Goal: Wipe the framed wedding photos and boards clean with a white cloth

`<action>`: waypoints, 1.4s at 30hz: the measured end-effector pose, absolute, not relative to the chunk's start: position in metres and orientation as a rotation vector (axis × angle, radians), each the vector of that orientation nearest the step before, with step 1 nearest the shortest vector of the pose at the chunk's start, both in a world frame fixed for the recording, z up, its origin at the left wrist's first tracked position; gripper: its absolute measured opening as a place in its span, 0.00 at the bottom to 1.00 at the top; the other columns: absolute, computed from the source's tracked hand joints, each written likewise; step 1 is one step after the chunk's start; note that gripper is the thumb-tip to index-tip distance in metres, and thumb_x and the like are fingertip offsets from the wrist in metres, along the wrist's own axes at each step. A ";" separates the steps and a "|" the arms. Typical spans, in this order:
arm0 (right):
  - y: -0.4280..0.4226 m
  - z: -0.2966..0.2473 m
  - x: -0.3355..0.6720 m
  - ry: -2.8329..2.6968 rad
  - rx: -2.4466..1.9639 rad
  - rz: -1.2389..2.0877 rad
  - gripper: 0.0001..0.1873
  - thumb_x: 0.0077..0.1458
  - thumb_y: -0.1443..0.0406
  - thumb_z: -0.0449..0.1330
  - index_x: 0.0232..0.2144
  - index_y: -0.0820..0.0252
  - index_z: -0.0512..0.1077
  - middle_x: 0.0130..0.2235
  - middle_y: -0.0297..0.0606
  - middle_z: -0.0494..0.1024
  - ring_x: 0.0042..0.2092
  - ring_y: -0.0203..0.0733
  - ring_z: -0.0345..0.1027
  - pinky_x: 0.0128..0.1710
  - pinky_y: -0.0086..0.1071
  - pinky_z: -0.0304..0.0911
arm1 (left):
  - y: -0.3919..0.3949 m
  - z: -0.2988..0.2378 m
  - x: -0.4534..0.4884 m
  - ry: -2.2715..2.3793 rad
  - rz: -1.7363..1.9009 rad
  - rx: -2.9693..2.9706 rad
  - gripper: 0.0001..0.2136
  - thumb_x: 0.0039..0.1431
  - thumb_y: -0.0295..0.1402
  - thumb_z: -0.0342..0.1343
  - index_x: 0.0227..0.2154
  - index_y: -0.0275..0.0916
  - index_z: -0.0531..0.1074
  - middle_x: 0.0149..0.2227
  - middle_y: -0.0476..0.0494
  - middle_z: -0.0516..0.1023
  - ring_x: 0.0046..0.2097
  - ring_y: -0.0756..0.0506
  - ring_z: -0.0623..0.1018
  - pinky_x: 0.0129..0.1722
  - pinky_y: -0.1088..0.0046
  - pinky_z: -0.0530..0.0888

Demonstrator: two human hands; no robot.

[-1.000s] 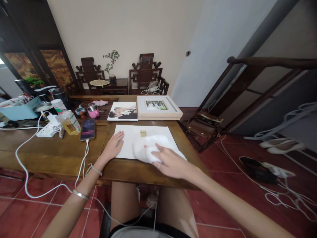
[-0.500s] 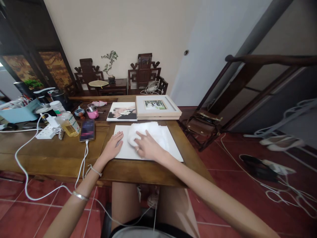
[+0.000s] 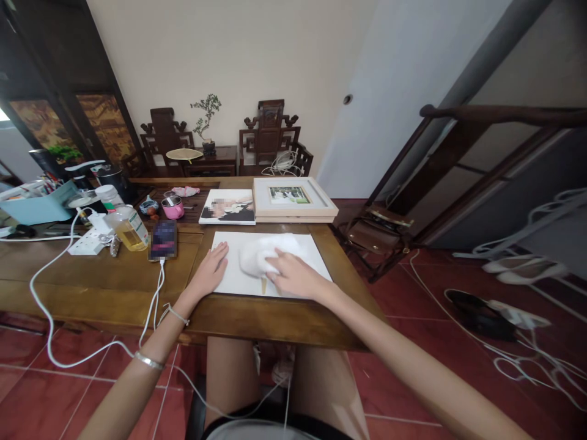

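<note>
Left hand (image 3: 211, 269): mine lies flat, fingers straight, on the white rectangular panel (image 3: 229, 276), 9 o'clock side.
Right hand (image 3: 293, 276): I grip the fluffy white cloth (image 3: 253, 256) mid-panel.
Glossy brown wooden tabletop (image 3: 114, 281): round pink cup (image 3: 173, 211) at 10 o'clock.
Room: carved dark-wood chair (image 3: 269, 125) at 12 o'clock, red tiled floor (image 3: 394, 373) at 4.

Head view: is aimed forward and down from the wearer's head.
Thighs (image 3: 232, 382): are seen from above, at bottom.
Table (image 3: 105, 287): is viewed from close above.
Wall (image 3: 275, 55): is faced farther off.
</note>
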State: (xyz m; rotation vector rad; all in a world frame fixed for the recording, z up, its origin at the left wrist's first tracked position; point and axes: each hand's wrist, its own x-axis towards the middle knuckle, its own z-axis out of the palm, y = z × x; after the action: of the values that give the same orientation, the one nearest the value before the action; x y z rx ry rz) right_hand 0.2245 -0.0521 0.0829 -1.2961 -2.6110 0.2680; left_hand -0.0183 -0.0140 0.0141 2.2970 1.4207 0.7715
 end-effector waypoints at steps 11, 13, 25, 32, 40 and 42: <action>-0.037 0.074 0.177 -2.718 -1.132 0.112 0.14 0.55 0.68 0.49 0.40 0.65 0.71 0.43 0.52 0.76 0.61 0.53 0.52 0.59 0.52 0.41 | -0.010 0.011 -0.021 1.439 0.761 2.315 0.23 0.64 0.36 0.37 0.58 0.32 0.62 0.63 0.36 0.58 0.65 0.43 0.55 0.64 0.58 0.52; -0.061 0.079 0.186 -2.767 -1.002 0.177 0.11 0.54 0.69 0.50 0.37 0.63 0.71 0.40 0.50 0.77 0.59 0.52 0.55 0.59 0.50 0.42 | -0.010 0.011 -0.021 1.441 0.757 2.329 0.23 0.64 0.35 0.37 0.57 0.31 0.62 0.63 0.36 0.59 0.65 0.43 0.55 0.64 0.58 0.52; -0.055 0.083 0.230 -2.605 -1.337 0.292 0.11 0.56 0.66 0.49 0.34 0.61 0.71 0.34 0.44 0.74 0.43 0.50 0.66 0.41 0.37 0.58 | -0.011 0.015 -0.019 1.470 0.679 2.226 0.27 0.65 0.42 0.34 0.60 0.30 0.59 0.65 0.37 0.54 0.66 0.45 0.52 0.65 0.61 0.47; -0.017 0.078 0.173 -2.594 -1.363 0.113 0.16 0.57 0.66 0.47 0.42 0.64 0.71 0.47 0.52 0.74 0.53 0.53 0.62 0.54 0.48 0.47 | -0.018 0.023 -0.016 1.387 0.893 2.017 0.29 0.65 0.47 0.33 0.62 0.34 0.53 0.66 0.42 0.52 0.67 0.46 0.50 0.65 0.64 0.46; -0.079 0.085 0.163 -2.810 -0.842 0.158 0.11 0.53 0.67 0.51 0.33 0.61 0.73 0.44 0.48 0.77 0.50 0.50 0.66 0.54 0.45 0.49 | -0.018 0.030 -0.015 1.383 1.027 1.831 0.32 0.64 0.49 0.28 0.61 0.33 0.56 0.65 0.41 0.55 0.65 0.45 0.55 0.65 0.66 0.50; -0.092 0.091 0.174 -2.859 -0.838 0.221 0.09 0.52 0.67 0.52 0.31 0.60 0.73 0.39 0.45 0.78 0.43 0.47 0.70 0.51 0.42 0.53 | -0.017 0.028 -0.014 1.399 0.982 1.850 0.31 0.64 0.48 0.28 0.61 0.33 0.57 0.64 0.41 0.56 0.65 0.45 0.55 0.65 0.65 0.50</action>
State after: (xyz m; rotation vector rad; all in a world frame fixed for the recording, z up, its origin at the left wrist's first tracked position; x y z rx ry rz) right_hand 0.1741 -0.0923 0.0909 -0.8382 -2.8594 0.2212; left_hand -0.0143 -0.0171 0.0280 1.8497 1.3987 0.9825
